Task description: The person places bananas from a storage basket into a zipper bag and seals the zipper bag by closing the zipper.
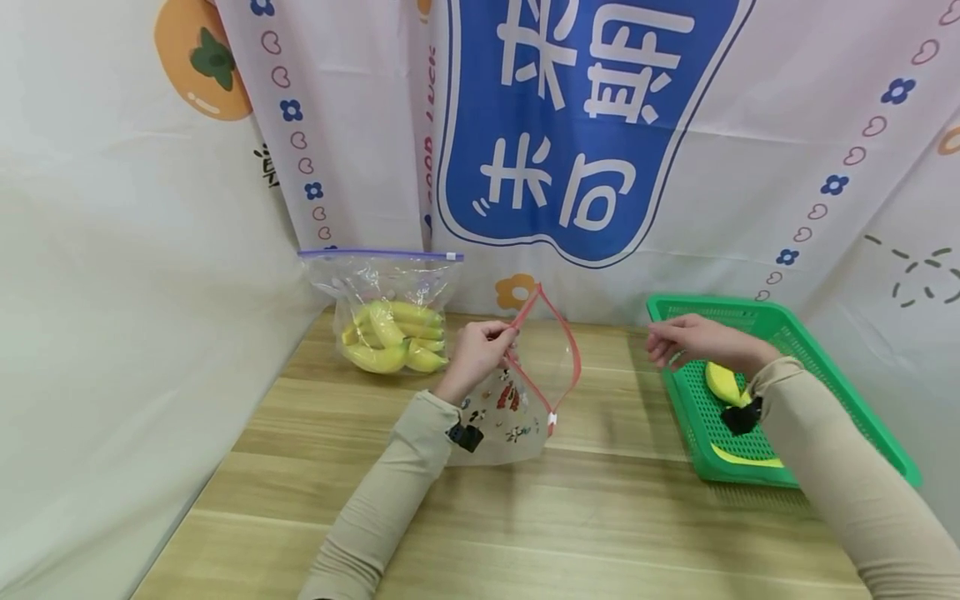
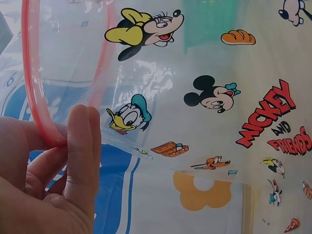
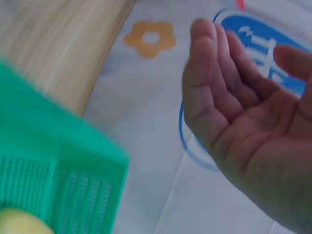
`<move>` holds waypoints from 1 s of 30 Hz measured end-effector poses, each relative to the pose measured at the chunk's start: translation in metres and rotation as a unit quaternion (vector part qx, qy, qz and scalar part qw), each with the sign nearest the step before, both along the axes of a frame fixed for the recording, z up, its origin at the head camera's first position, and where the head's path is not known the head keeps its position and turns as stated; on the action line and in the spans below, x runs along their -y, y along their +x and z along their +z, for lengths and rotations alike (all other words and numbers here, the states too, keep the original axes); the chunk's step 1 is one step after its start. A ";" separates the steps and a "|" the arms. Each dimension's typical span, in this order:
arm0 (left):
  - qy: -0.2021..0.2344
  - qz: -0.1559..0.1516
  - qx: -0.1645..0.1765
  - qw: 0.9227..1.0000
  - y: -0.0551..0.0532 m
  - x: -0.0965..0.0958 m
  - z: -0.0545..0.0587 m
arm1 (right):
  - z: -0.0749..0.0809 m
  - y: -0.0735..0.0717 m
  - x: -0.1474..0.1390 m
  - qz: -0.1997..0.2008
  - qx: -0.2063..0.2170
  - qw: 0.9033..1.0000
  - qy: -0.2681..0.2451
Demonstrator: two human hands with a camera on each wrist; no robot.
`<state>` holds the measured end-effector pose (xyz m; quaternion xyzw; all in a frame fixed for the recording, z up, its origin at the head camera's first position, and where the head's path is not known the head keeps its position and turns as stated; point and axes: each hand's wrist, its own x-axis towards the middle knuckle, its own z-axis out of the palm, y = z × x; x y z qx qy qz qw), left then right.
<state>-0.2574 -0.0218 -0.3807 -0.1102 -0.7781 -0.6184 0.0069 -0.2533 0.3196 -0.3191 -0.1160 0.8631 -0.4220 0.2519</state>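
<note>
A clear zip bag (image 1: 517, 417) with a red zip edge and cartoon prints hangs over the table with its mouth spread apart. My left hand (image 1: 483, 354) pinches the red edge between thumb and fingers, as the left wrist view also shows on the bag (image 2: 204, 63). My right hand (image 1: 701, 340) is in the air over the left rim of a green basket (image 1: 832, 375), its fingers loosely bent with nothing in them. Inside the basket lies a yellow banana (image 1: 722, 383), partly hidden by the right wrist, and another yellow fruit shape (image 1: 742, 458) shows under the sleeve.
At the back left stands a second zip bag (image 1: 382, 279) with a purple zip edge, holding several bananas (image 1: 390, 333). A printed cloth (image 1: 360, 150) hangs directly behind the wooden table (image 1: 570, 533).
</note>
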 end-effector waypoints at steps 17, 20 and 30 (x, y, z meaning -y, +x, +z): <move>-0.006 -0.004 0.002 1.000 0.001 0.000 -0.002 | -0.045 -0.011 -0.075 0.044 0.129 0.979 0.153; -0.007 -0.005 -0.001 1.000 0.001 0.000 -0.002 | -0.056 -0.007 -0.074 0.052 0.148 0.973 0.172; -0.001 -0.007 0.000 1.000 0.001 0.001 -0.001 | -0.069 -0.002 -0.057 0.057 0.210 0.954 0.206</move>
